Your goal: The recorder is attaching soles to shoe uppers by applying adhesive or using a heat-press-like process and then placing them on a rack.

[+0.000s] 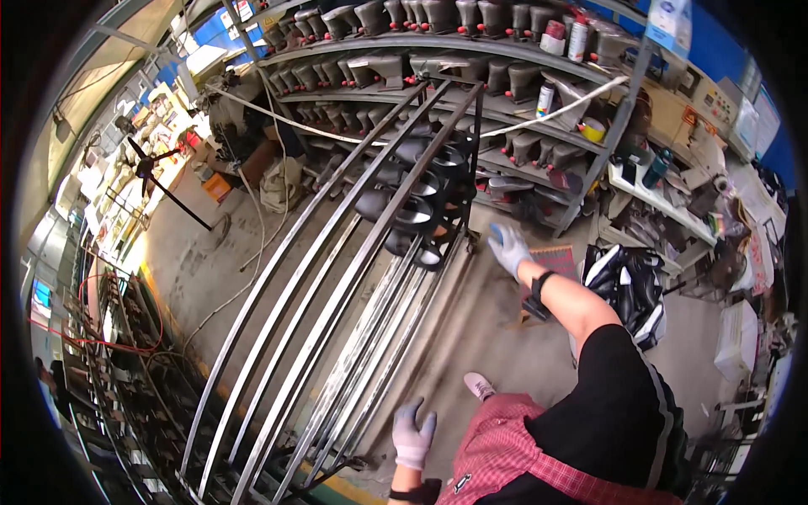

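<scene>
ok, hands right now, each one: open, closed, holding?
Left hand: gloved, open, fingers spread, empty, beside the metal rack.
Right hand: gloved, open, empty, near the rack's far end.

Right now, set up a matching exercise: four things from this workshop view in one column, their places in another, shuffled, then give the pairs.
Things:
1. left hand
2. right hand
3. black shoes
4. standing fan

Places:
A. on the far end of the metal rack
B. gloved, low in view, open beside the rack's near end
C. on the floor at upper left
D. gloved, stretched out near the rack's far end frame

Pairs: 1-B, 2-D, 3-A, 4-C
</scene>
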The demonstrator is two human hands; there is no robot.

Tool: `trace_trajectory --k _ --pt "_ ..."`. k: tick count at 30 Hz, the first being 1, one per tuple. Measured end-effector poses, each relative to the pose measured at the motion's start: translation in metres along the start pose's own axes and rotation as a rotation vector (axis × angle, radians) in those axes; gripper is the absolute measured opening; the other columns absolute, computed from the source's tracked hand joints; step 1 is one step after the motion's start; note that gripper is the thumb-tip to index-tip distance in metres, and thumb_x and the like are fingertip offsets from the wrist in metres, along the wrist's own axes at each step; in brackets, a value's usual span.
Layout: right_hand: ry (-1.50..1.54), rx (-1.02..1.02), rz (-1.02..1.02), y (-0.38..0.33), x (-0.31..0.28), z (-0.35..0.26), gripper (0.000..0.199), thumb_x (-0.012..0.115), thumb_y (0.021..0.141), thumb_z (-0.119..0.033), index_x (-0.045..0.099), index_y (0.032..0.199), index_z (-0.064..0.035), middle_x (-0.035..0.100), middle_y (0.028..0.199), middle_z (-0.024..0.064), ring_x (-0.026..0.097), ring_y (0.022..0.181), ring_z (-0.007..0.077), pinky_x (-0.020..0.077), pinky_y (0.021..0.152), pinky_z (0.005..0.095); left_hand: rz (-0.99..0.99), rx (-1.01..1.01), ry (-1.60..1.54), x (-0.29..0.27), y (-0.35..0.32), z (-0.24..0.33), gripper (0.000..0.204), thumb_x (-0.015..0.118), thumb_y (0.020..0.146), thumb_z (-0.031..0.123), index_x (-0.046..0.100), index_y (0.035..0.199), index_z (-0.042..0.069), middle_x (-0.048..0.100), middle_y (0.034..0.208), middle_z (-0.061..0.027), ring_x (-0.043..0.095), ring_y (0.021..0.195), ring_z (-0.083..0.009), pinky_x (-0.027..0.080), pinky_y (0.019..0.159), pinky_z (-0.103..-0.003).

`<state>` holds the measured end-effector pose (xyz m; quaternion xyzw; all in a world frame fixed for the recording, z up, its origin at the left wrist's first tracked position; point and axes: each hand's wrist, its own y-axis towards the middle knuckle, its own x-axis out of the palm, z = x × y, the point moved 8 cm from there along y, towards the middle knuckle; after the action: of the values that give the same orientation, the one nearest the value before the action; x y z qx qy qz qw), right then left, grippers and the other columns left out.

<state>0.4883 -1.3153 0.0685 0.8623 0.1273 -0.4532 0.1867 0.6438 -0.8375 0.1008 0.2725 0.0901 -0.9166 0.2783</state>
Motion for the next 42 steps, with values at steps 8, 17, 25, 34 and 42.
trace_trajectory --k 8,17,25,34,42 --pt "-0.215 -0.082 -0.016 0.271 0.019 -0.047 0.077 0.061 0.088 -0.036 0.029 0.152 -0.0091 0.030 0.159 0.0146 0.028 0.147 0.0309 0.0226 0.120 0.0438 -0.014 0.318 0.383 0.037 0.220 0.117 0.057 0.068 0.085 0.035 0.056 0.132 0.006 0.055 0.132 -0.0202 0.048 0.124 -0.0421 0.039 0.105 -0.051" --pt "-0.178 0.106 -0.284 0.296 0.081 -0.093 0.062 0.045 0.095 -0.045 0.042 0.147 -0.0112 0.041 0.153 0.0170 0.039 0.141 0.0353 0.0265 0.119 0.0436 -0.069 0.448 0.539 0.086 0.356 0.146 0.068 0.063 0.088 0.044 0.047 0.143 0.007 0.046 0.145 -0.0220 0.039 0.135 -0.0407 0.034 0.111 -0.049" --pt "-0.652 -0.411 -0.391 0.174 0.107 -0.168 0.072 0.057 0.078 -0.060 0.062 0.130 -0.0105 0.064 0.129 0.0156 0.059 0.118 0.0328 0.0320 0.112 0.0480 -0.157 -0.223 0.398 0.071 0.389 0.016 0.057 0.059 0.093 0.048 0.056 0.131 0.006 0.062 0.122 -0.0234 0.061 0.105 -0.0427 0.046 0.093 -0.048" --pt "-0.143 -0.446 -0.658 -0.122 0.096 -0.179 0.049 0.068 0.071 -0.019 0.056 0.113 0.0037 0.067 0.097 0.0297 0.064 0.091 0.0471 0.0522 0.085 0.0506 0.127 -0.442 0.399 -0.031 0.045 -0.012 0.039 0.054 0.093 0.042 0.068 0.081 0.008 0.067 0.079 -0.0173 0.066 0.073 -0.0361 0.052 0.066 -0.049" --pt "0.096 -0.793 -1.184 -0.425 0.085 -0.263 0.057 0.068 0.076 -0.027 0.053 0.124 -0.0024 0.066 0.107 0.0253 0.062 0.104 0.0433 0.0488 0.091 0.0481 0.638 -0.775 0.419 -0.065 -0.366 0.008 0.036 0.059 0.089 0.039 0.067 0.073 0.008 0.063 0.071 -0.0163 0.063 0.069 -0.0371 0.050 0.065 -0.049"
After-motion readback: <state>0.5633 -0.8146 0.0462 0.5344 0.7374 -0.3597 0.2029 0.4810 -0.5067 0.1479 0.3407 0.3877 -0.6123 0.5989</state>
